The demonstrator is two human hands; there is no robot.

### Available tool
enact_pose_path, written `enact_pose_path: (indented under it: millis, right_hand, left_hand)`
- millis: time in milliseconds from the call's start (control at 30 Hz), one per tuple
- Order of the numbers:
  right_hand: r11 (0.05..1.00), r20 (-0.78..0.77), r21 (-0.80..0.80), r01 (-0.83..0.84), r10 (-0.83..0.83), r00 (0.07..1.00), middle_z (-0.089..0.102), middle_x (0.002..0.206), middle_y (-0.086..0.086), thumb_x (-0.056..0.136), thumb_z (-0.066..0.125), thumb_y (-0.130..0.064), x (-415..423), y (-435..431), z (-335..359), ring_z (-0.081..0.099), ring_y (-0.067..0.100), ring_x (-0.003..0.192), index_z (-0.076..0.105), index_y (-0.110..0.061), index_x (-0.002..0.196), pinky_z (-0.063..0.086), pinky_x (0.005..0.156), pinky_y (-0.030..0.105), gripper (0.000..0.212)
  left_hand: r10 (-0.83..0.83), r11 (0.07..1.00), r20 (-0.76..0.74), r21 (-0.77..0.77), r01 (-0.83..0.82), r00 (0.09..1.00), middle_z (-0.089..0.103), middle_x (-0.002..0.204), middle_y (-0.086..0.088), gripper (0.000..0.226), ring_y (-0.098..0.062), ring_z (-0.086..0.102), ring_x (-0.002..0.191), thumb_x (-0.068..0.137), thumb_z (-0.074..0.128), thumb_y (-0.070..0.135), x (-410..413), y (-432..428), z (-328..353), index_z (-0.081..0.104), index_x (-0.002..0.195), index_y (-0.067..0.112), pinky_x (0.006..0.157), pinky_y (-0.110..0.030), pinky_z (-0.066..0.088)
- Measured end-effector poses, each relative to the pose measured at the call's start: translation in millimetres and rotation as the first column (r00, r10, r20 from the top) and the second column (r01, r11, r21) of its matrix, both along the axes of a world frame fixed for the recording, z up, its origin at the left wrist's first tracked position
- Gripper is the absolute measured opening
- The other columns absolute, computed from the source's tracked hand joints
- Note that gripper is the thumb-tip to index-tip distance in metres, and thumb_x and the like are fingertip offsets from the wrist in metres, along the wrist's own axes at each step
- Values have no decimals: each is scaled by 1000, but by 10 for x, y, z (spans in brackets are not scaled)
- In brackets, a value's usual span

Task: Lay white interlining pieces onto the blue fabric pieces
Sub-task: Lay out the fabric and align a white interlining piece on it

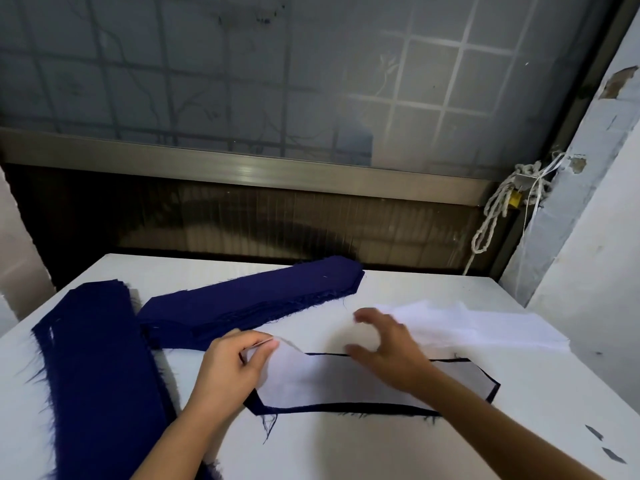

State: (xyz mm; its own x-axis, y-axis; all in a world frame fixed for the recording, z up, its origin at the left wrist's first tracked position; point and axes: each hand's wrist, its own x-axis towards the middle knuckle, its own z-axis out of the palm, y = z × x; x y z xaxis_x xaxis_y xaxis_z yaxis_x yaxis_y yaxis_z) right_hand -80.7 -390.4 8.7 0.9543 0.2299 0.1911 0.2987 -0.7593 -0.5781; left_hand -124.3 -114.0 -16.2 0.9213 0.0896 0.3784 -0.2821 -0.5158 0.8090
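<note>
White interlining piece (332, 382), thin and smooth, spread over a long blue fabric piece (367, 407) with pointed ends and frayed threads, only a dark border showing. Left hand (239, 365) pinching the raised left corner of the interlining. Right hand (384, 348) fingers spread, hovering or pressing above the top edge: cannot tell which. Stacks of blue fabric (249, 303) to the left, white interlining stack (485, 327) to the right, all on a white tabletop (346, 452).
</note>
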Motion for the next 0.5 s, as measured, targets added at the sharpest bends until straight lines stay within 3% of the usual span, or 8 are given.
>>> enact_pose_path:
  millis: [133, 200, 267, 333, 400, 500]
  right_hand:
    - [977, -252, 54, -204, 211, 944, 53, 123, -21, 79, 68, -53, -131, 456, -60, 34, 13, 124, 39, -49, 130, 38, 104, 34, 58]
    - [982, -290, 57, -181, 190, 938, 52, 118, -15, 80, 70, -47, -117, 522, -52, 34, 15, 123, 42, -50, 126, 39, 104, 34, 54]
    - [990, -276, -3, -140, 134, 952, 53, 118, -10, 81, 69, -37, -89, 455, -19, 37, 17, 122, 48, -45, 123, 40, 103, 35, 48]
    - [992, -252, -41, -116, 102, 962, 57, 119, -5, 81, 67, -26, -94, 271, 27, 44, 17, 119, 54, -38, 121, 42, 100, 33, 43]
    - [995, -217, -58, -82, 68, 974, 60, 114, -4, 81, 68, -18, -157, -37, 45, 52, 11, 113, 58, -33, 117, 43, 98, 32, 40]
    - [973, -54, -222, 57, -71, 996, 66, 100, -8, 77, 69, -9, -302, -565, 57, 59, 13, 99, 63, -30, 110, 37, 97, 33, 40]
  left_hand:
    - [-25, 970, -41, -243, 15, 999, 76, 91, 17, 18, 1, 68, 93, 86, 76, 19, -54, -7, 80, 80, 83, 36, 80, -7, 48]
    - [4, 961, -58, -277, -20, 998, 76, 88, 13, 13, -3, 70, 87, 87, 75, 24, -53, -5, 101, 79, 82, 35, 76, -12, 51]
    - [76, 954, -66, -285, -92, 995, 74, 80, 7, 7, -11, 67, 76, 87, 74, 30, -48, 2, 112, 76, 82, 34, 70, -23, 53]
    - [153, 940, -69, -299, -167, 986, 71, 75, 2, 6, -15, 64, 72, 86, 73, 34, -34, 31, 110, 72, 80, 34, 65, -25, 51]
    - [188, 933, -82, -297, -204, 979, 71, 75, 5, 8, -11, 65, 72, 87, 72, 34, -11, 57, 80, 70, 79, 35, 64, -27, 52]
    - [232, 937, -119, -240, -255, 965, 71, 75, 9, 13, -8, 65, 72, 88, 72, 34, 36, 77, 20, 69, 75, 32, 64, -30, 54]
